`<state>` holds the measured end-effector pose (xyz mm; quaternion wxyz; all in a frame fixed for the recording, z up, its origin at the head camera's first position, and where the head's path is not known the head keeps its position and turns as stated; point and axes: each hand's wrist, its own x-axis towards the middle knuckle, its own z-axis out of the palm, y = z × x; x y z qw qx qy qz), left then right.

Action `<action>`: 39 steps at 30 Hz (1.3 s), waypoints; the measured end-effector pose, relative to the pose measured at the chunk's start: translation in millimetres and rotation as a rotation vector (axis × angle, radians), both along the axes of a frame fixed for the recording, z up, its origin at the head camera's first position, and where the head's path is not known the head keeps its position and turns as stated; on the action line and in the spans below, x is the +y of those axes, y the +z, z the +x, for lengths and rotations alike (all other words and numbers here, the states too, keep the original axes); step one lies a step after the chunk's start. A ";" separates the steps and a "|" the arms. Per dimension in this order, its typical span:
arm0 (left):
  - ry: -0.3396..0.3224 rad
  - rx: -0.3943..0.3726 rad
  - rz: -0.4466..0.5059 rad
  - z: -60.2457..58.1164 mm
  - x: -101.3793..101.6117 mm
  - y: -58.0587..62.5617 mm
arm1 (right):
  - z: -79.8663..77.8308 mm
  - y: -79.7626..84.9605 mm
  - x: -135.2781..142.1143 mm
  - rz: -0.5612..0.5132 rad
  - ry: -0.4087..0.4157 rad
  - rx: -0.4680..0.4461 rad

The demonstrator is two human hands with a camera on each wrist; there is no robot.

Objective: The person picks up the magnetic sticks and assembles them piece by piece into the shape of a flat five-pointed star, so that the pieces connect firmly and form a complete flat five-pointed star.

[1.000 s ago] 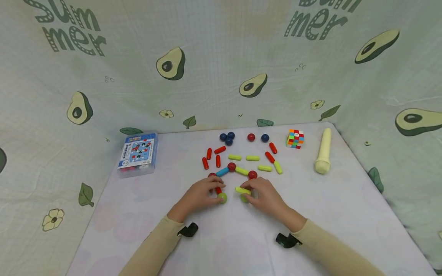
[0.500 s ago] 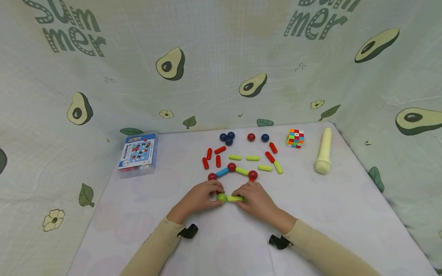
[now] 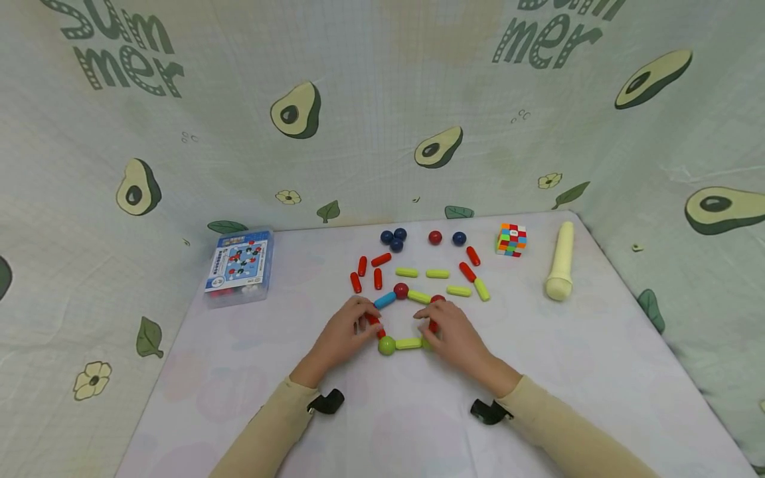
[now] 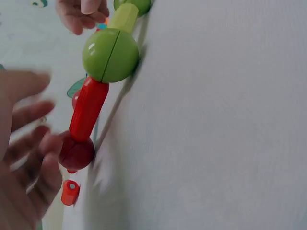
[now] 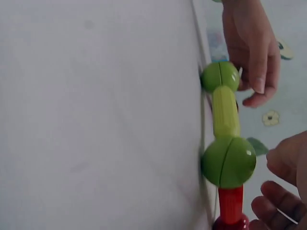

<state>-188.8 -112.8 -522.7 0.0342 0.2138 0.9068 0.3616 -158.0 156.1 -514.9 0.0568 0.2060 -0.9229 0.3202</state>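
Observation:
A closed ring of magnetic balls and sticks lies on the table. At its front, a yellow-green stick (image 3: pixel 409 343) joins a green ball (image 3: pixel 386 345) to a second green ball (image 5: pixel 229 162). Red sticks form its sides, and a blue stick (image 3: pixel 385 300) and another yellow-green stick (image 3: pixel 420 297) meet at the red ball (image 3: pixel 401 291) at the back. My left hand (image 3: pixel 346 330), fingers loosely bent, is beside the left red stick (image 4: pixel 89 109) and the left red ball (image 4: pixel 76 152); contact is unclear. My right hand (image 3: pixel 459 336), fingers loose, hovers beside the right red stick (image 5: pixel 230 205), gripping nothing.
Loose red sticks (image 3: pixel 378 279), yellow-green sticks (image 3: pixel 437 273) and dark blue balls (image 3: pixel 396 245) lie behind the ring. A puzzle cube (image 3: pixel 511 239) and a cream baton-shaped object (image 3: pixel 559 262) stand at right. A plastic toy box (image 3: pixel 239 269) lies at left.
My right hand brought the yellow-green stick down between the two green balls, closing the ring's front, then let go of it. My left hand moved back from its green ball.

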 end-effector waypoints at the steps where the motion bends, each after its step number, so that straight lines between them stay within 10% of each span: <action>1: 0.076 0.006 0.004 -1.2 -0.4 -1.1 | -3.2 0.2 4.3 -0.037 -0.046 -0.014; 7: 0.295 -0.067 -0.016 -8.9 -1.8 -8.7 | -21.4 -6.9 26.3 -0.086 -0.213 -0.143; 39: 0.197 -0.167 0.039 -15.0 5.2 -10.5 | -32.9 -10.1 24.8 -0.106 -0.131 -0.294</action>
